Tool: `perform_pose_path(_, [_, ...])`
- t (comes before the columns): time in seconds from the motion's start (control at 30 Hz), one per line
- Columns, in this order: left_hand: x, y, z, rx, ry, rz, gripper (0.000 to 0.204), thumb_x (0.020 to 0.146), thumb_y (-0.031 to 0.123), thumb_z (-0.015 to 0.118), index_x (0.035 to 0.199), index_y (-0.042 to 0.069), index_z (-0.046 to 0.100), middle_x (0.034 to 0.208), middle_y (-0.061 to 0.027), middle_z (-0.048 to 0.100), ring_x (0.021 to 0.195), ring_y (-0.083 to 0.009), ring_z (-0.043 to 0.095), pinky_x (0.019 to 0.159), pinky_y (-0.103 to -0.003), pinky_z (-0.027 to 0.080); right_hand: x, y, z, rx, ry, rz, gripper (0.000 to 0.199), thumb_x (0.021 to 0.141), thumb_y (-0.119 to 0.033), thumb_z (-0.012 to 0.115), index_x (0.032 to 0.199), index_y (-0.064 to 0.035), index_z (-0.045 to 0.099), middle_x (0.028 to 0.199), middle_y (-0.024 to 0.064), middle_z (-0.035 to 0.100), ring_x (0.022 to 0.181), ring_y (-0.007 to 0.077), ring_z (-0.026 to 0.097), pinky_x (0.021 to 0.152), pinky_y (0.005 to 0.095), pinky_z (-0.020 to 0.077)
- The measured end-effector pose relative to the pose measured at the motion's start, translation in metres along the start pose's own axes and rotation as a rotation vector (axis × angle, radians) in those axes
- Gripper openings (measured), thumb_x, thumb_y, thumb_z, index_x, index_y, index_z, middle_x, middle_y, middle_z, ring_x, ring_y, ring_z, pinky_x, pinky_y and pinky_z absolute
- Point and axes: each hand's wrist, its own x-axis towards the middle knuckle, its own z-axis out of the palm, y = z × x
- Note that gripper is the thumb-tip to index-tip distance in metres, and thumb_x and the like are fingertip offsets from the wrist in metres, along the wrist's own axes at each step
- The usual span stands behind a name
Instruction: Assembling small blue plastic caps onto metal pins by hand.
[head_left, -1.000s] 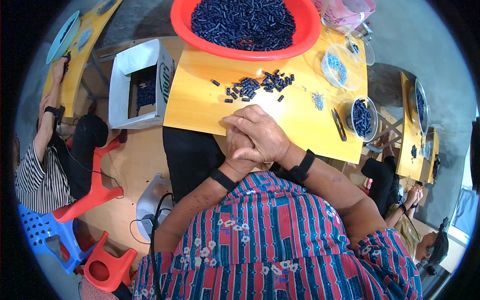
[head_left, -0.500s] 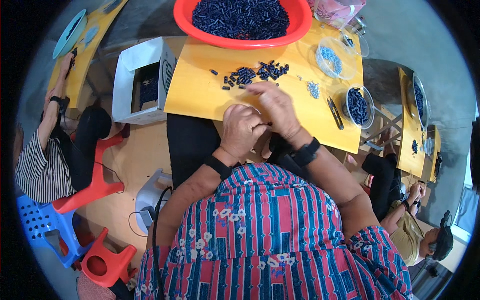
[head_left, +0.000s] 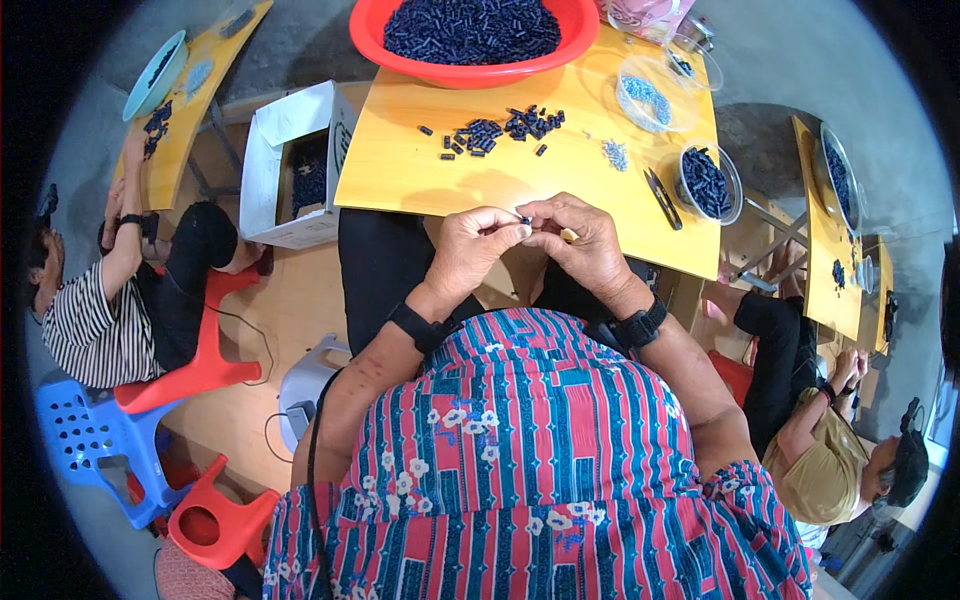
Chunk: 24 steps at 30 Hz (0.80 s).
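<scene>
My left hand (head_left: 470, 247) and my right hand (head_left: 585, 243) meet at the table's front edge, thumbs and fingers pinched together. Between their fingertips is a small dark piece (head_left: 525, 220), mostly covered. Something pale yellow (head_left: 569, 235) shows at a finger of the right hand. Beyond the hands, a loose pile of short dark blue cylindrical pieces (head_left: 480, 135) lies on the yellow table (head_left: 400, 185). To its right is a little heap of small silvery parts (head_left: 615, 155). Black-handled snips or tweezers (head_left: 662, 198) lie farther right.
A red basin (head_left: 475, 72) full of dark pieces stands at the back. Clear tubs hold silvery parts (head_left: 646, 100) and dark pieces (head_left: 706, 185). An open white box (head_left: 262, 170) stands left of the table. Other people sit at tables on both sides, near red and blue stools (head_left: 100, 440).
Both hands have come together fingertip to fingertip; the right hand has drawn back from over the pile's near edge. The view has shifted slightly.
</scene>
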Motion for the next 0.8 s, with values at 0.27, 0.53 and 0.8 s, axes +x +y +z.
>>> perform_pose_path(0.27, [0.001, -0.006, 0.005, -0.004, -0.016, -0.04, 0.018, 0.093, 0.014, 0.064, 0.102, -0.001, 0.069, 0.086, 0.0015, 0.065, 0.076, -0.0046, 0.055, 0.068, -0.02, 0.046, -0.003, 0.002, -0.01, -0.135, 0.036, -0.182, 0.029, 0.083, -0.005, 0.067, 0.111, -0.0068, 0.062, 0.09, 0.0116, 0.062, 0.083, 0.0277, 0.063, 0.075, 0.0341, 0.051])
perform_pose_path(0.53, [-0.006, -0.015, -0.009, 0.022, 0.028, -0.074, 0.018, 0.094, 0.011, 0.062, 0.105, 0.0, 0.071, 0.09, 0.0006, 0.068, 0.077, -0.0033, 0.055, 0.07, -0.02, 0.046, -0.012, 0.022, -0.101, -0.577, 0.614, -0.116, 0.029, 0.079, -0.004, 0.072, 0.107, -0.0046, 0.065, 0.088, 0.0102, 0.066, 0.078, 0.0214, 0.065, 0.07, 0.0322, 0.0519])
perform_pose_path(0.8, [-0.005, -0.012, -0.004, 0.0, 0.028, -0.014, 0.014, 0.091, 0.007, 0.065, 0.101, 0.0, 0.072, 0.09, -0.0002, 0.07, 0.075, -0.0023, 0.054, 0.068, -0.018, 0.044, -0.031, 0.044, -0.173, -0.989, 0.635, 0.213, 0.032, 0.078, -0.003, 0.072, 0.11, -0.0063, 0.067, 0.09, 0.0107, 0.065, 0.076, 0.0212, 0.065, 0.07, 0.0323, 0.0526])
